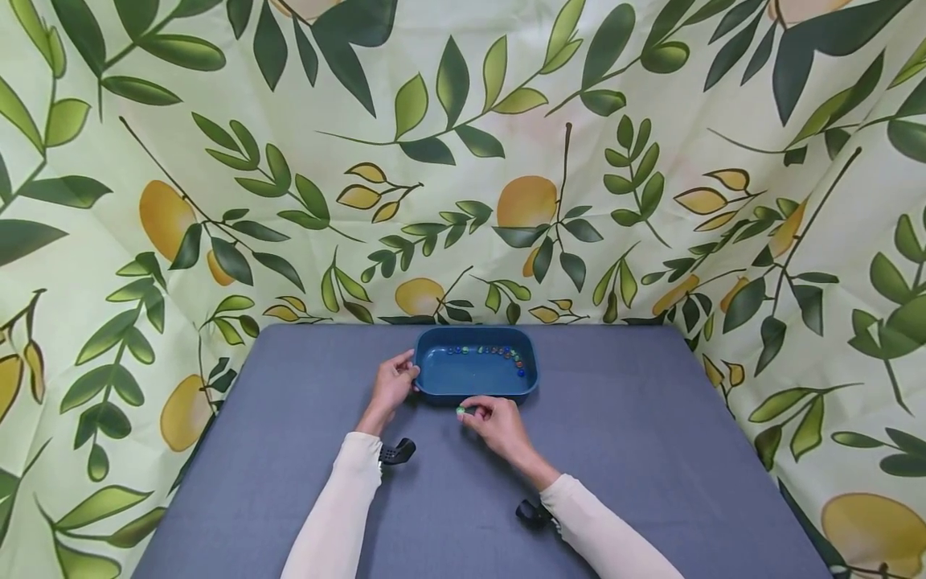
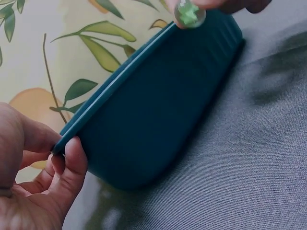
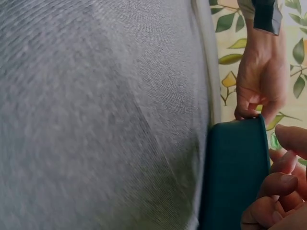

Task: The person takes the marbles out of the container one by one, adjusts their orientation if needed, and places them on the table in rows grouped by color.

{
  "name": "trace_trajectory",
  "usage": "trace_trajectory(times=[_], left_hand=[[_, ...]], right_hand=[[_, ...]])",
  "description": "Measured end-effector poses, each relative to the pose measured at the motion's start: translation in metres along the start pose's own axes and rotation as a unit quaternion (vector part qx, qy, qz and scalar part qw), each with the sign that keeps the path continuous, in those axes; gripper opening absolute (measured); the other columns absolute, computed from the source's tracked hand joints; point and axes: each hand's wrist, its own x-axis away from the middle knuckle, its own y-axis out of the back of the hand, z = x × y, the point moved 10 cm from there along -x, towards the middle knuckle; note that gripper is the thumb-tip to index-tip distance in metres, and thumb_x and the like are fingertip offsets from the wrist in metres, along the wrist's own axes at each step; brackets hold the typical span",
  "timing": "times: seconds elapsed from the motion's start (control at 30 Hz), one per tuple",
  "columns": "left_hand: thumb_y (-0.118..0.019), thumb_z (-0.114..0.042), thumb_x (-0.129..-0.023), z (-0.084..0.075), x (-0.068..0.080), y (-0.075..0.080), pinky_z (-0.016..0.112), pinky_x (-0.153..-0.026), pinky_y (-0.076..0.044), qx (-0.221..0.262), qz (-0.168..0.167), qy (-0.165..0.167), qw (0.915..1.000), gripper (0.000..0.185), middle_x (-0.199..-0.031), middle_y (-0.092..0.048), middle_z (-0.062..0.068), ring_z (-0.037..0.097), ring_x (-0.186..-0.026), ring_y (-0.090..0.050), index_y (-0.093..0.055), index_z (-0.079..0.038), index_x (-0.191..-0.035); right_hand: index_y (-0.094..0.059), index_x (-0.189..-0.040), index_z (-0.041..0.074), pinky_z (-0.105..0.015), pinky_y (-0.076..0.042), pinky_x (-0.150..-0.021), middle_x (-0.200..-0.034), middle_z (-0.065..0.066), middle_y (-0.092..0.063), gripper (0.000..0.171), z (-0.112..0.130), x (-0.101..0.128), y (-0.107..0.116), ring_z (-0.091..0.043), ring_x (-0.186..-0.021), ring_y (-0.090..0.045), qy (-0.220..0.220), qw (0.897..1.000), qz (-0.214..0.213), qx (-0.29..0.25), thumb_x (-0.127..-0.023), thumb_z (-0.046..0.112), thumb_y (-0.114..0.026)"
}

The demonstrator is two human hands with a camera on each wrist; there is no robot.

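Note:
A dark teal tray (image 1: 434,378) (image 2: 158,110) (image 3: 235,177) sits on the grey table, with several coloured marbles (image 1: 492,352) lined along its far side. My left hand (image 1: 394,382) (image 2: 43,182) (image 3: 256,91) grips the tray's left rim, thumb on the edge. Just in front of the tray's near wall, my right hand (image 1: 488,418) (image 3: 283,191) pinches a green glass marble (image 1: 460,411) (image 2: 189,13) between fingertips. In the right wrist view that marble (image 3: 274,141) shows faintly behind the rim.
Grey cloth covers the table (image 1: 615,450). A lemon-and-leaf print backdrop (image 1: 463,161) closes off the back and both sides. Black wrist-camera mounts (image 1: 396,452) sit on both forearms.

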Motion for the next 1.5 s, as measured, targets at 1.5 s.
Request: trace_trajectory(times=[1.5], left_hand=[[-0.057, -0.003, -0.096, -0.002, -0.001, -0.002, 0.032, -0.062, -0.055, 0.003, -0.012, -0.003, 0.9999, 0.045, -0.09, -0.047, 0.003, 0.012, -0.066, -0.05, -0.051, -0.002, -0.14]], right_hand=[[-0.077, -0.093, 0.017, -0.019, -0.033, -0.047, -0.059, 0.01, -0.054, 0.016, -0.022, -0.004, -0.049, -0.002, -0.051, -0.044, -0.051, 0.991, 0.117, 0.042, -0.08, 0.025, -0.081]])
